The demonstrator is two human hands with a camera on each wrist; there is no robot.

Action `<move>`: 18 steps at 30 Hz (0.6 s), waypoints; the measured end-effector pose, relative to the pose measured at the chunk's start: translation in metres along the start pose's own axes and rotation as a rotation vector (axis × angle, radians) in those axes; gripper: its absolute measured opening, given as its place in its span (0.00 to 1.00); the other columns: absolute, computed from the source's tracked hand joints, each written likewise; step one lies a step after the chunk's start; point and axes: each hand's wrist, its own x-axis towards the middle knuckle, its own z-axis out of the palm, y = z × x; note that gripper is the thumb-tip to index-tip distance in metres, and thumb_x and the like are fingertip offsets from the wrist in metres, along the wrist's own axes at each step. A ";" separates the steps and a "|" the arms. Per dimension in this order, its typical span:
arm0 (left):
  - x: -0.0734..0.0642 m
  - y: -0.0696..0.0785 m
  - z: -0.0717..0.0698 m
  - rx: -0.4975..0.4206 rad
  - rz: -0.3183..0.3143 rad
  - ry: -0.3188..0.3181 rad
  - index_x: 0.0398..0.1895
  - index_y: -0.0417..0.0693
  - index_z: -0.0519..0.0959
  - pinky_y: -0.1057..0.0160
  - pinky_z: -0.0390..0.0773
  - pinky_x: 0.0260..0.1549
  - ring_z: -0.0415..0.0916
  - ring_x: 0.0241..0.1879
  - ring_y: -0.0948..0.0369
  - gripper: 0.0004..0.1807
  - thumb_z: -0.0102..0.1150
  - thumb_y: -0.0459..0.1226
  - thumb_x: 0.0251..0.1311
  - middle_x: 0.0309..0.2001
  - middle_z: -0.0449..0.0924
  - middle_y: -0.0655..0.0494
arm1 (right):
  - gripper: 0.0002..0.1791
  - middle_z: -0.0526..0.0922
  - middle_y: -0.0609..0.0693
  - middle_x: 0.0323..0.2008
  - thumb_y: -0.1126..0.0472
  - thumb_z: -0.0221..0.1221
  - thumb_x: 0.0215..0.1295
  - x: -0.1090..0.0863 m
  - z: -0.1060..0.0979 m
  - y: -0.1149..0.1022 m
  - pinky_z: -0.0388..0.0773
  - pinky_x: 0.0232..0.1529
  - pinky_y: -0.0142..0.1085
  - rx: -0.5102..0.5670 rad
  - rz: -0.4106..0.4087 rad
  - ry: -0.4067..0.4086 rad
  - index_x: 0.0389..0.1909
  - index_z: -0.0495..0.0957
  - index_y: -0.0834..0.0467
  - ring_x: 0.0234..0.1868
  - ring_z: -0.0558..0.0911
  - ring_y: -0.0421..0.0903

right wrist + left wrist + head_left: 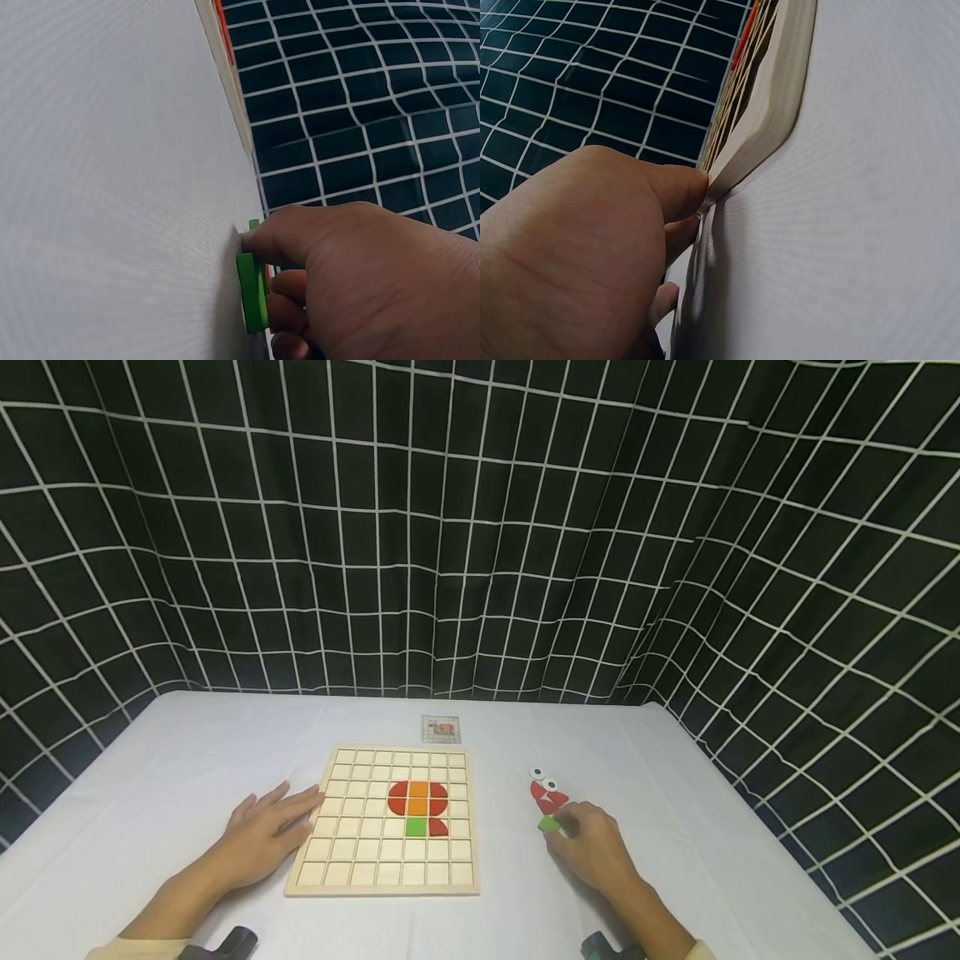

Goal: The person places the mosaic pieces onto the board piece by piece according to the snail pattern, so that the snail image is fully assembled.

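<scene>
A wooden grid board (352, 852) lies on the table. Set in its cells are red curved pieces (437, 798), orange squares (418, 798) and a green square (416, 827). My left hand (258, 839) rests beside the board with extended fingers at its left edge; in the left wrist view the thumb (682, 187) meets the board's side (769, 112). To the right of the board, my right hand (592, 847) pinches a green tile (548, 823) between thumb and fingers, low over the cloth. Green also shows in front of the thumb (253, 292) in the right wrist view.
Just beyond the right hand lie loose red pieces (546, 797) and two white eye discs (537, 773). A small picture card (441, 729) lies behind the board. White cloth (675, 827) covers the table; a black gridded curtain (465, 543) surrounds its back and sides.
</scene>
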 end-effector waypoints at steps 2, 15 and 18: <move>0.000 0.000 0.000 0.004 0.000 -0.001 0.63 0.44 0.74 0.32 0.31 0.62 0.47 0.69 0.36 0.22 0.50 0.43 0.70 0.67 0.66 0.48 | 0.16 0.83 0.52 0.40 0.61 0.70 0.52 0.000 0.000 0.000 0.76 0.50 0.51 0.005 0.000 -0.007 0.42 0.83 0.61 0.48 0.80 0.55; 0.001 0.001 -0.001 0.006 0.000 -0.002 0.63 0.44 0.73 0.32 0.32 0.62 0.47 0.69 0.37 0.22 0.50 0.42 0.70 0.67 0.67 0.48 | 0.14 0.81 0.48 0.36 0.60 0.71 0.54 0.000 -0.001 0.000 0.78 0.45 0.47 0.017 -0.056 -0.015 0.41 0.83 0.59 0.43 0.80 0.50; 0.000 0.000 -0.001 0.008 0.001 0.000 0.64 0.44 0.73 0.32 0.32 0.62 0.47 0.69 0.37 0.22 0.49 0.43 0.70 0.67 0.67 0.48 | 0.14 0.82 0.48 0.38 0.59 0.71 0.55 0.000 -0.001 -0.001 0.78 0.46 0.47 0.033 -0.064 0.010 0.41 0.83 0.58 0.44 0.80 0.49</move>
